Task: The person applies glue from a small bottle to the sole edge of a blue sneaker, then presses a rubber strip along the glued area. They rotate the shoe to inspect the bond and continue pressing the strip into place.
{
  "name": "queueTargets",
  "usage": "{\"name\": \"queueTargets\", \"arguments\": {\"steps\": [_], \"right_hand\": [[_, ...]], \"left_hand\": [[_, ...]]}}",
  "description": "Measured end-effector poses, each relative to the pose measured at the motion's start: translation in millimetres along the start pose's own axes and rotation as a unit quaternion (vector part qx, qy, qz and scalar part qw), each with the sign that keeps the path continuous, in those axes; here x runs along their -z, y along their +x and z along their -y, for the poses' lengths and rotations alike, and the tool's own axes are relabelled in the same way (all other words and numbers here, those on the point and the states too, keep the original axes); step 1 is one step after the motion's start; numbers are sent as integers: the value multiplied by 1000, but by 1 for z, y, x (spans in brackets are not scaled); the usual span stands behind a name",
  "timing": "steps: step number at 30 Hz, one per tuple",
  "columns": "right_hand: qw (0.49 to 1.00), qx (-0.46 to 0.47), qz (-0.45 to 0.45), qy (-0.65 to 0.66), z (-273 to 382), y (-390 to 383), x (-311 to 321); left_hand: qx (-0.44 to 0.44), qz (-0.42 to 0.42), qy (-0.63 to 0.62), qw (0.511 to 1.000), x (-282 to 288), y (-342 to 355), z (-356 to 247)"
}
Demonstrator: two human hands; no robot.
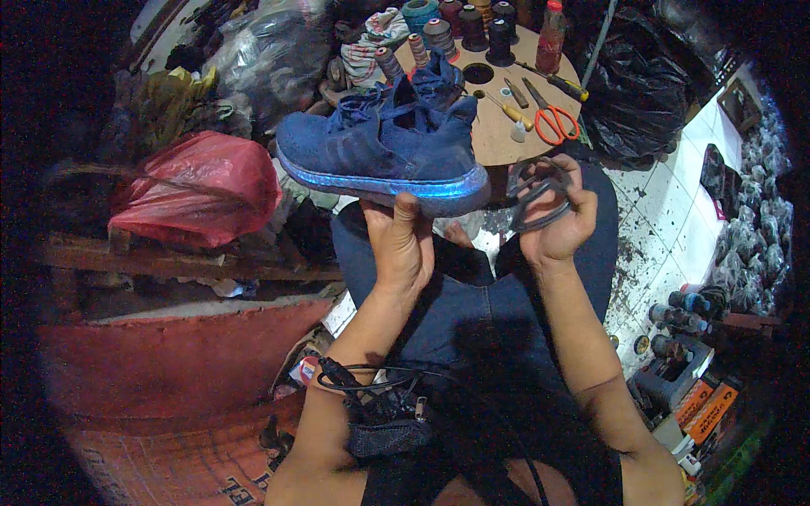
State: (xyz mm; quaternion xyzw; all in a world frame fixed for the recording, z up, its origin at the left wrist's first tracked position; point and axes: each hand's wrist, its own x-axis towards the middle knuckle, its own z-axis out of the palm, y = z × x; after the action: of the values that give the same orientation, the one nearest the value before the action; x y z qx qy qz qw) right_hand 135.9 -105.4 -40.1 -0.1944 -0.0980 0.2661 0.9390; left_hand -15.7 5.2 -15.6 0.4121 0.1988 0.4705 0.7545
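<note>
A dark blue lace-up sneaker (371,152) is held up over my lap, its toe to the left and its sole side toward me. My left hand (398,240) is closed on it from below, thumb up against the thick sole, which carries a bright blue glare. More dark blue fabric rises behind its collar; whether that is a second shoe I cannot tell. To the right of the heel, my right hand (561,215) is raised palm up with curled fingers. Loops of dark grey cord (540,221) are gripped in it, apart from the shoe.
A round wooden table (504,150) ahead bears thread spools (474,29), orange-handled scissors (554,122), an awl (515,114), a screwdriver (569,87) and a bottle (551,38). A red plastic bag (198,190) lies left, a black bag (637,93) right.
</note>
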Motion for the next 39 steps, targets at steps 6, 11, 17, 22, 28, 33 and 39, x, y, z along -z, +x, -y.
{"name": "queueTargets", "arguments": {"steps": [6, 11, 17, 22, 28, 33, 39], "right_hand": [[945, -67, 74, -312, -9, -6, 2], [893, -1, 154, -422, -32, -25, -26], [892, 57, 104, -436, -18, -19, -36], [760, 188, 128, -609, 11, 1, -26], [779, 153, 142, -592, 26, 12, -22], [775, 151, 140, -597, 24, 9, -26], [824, 102, 130, -542, 26, 2, -36]], "left_hand": [[46, 0, -37, 998, 2, 3, -1], [109, 30, -37, 993, -4, -4, 7], [253, 142, 40, 956, 8, -6, -3], [-92, 150, 529, 830, 18, 12, -33], [-344, 165, 527, 759, -15, 35, -65], [-138, 241, 553, 785, -52, 34, -71], [66, 194, 299, 932, -79, 23, -55]]}}
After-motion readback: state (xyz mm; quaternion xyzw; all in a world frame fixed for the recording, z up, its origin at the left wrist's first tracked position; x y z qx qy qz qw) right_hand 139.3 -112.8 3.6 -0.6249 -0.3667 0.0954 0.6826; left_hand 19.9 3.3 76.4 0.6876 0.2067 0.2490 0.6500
